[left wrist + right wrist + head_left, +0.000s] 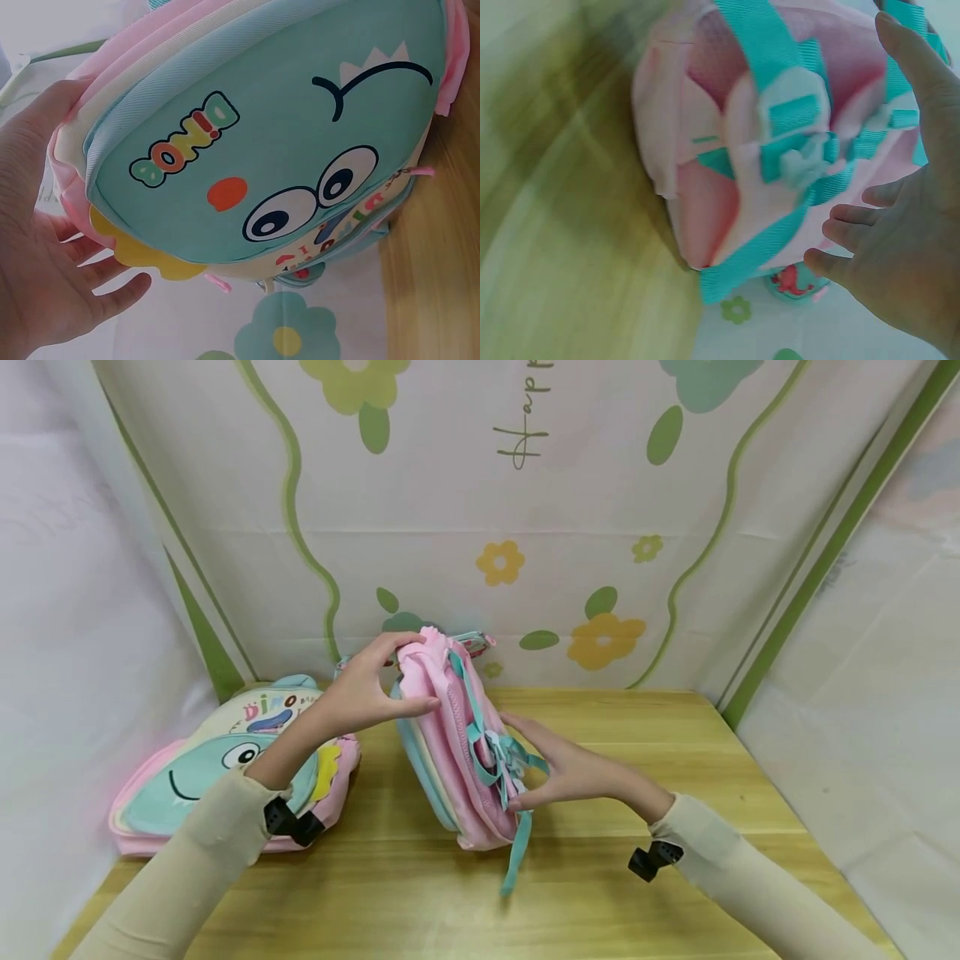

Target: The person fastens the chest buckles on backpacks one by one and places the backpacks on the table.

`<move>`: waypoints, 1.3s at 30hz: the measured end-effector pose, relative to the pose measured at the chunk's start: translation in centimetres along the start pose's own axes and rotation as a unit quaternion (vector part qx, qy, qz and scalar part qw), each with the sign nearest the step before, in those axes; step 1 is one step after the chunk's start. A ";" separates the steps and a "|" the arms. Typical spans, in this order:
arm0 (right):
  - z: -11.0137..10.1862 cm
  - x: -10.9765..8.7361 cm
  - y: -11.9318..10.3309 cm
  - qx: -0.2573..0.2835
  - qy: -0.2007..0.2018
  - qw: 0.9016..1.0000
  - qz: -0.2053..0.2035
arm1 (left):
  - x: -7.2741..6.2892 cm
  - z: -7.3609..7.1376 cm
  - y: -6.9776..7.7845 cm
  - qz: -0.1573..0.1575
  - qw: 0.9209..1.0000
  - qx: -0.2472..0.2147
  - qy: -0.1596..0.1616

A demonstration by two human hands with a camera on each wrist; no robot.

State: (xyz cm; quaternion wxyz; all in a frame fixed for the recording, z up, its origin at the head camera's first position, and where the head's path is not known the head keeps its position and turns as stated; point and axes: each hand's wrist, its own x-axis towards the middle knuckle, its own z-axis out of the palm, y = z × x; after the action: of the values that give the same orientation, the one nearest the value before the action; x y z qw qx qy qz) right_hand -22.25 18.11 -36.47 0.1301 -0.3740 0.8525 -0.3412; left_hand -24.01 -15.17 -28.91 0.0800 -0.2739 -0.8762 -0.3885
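A pink and mint child's backpack point(457, 752) stands tilted on the wooden table, its side toward the head view. My left hand point(367, 689) holds it by the upper edge, thumb on the near side and fingers on the far side. In the left wrist view, its mint dinosaur front point(277, 142) has big eyes and colourful lettering. My right hand point(566, 768) is at the strap side with fingers spread and fairly straight, close to the teal straps point(791, 112) and a pale buckle point(802, 161). One strap end point(516, 860) dangles toward the table.
Another dinosaur backpack point(217, 777), pink, cream and mint, lies at the left against the fabric side wall point(75, 610). Behind the wooden table point(622, 877) hangs a flower-printed back cloth point(420, 560). A small teal pouch point(795, 283) hangs by the held backpack.
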 end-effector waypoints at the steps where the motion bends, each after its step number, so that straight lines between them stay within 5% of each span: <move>1: 0.2 0.0 0.1 0.006 -0.001 1.000 -0.005 | -0.1 -0.1 0.0 0.001 1.000 -0.001 -0.001; 12: 1.9 -0.3 1.6 0.036 -0.032 0.999 -0.023 | -1.1 -0.5 -0.6 -0.009 1.000 -0.015 -0.001; 39: 3.7 -1.6 3.2 0.052 -0.035 0.998 0.026 | -3.8 -1.0 -2.7 -0.030 0.999 -0.027 0.007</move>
State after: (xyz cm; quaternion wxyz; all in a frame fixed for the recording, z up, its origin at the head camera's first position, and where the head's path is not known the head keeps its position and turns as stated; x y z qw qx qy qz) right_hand -21.18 19.07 -41.41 0.1879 -0.3559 0.8381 -0.3682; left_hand -22.38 -18.98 -31.29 0.0665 -0.2469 -0.8726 -0.4162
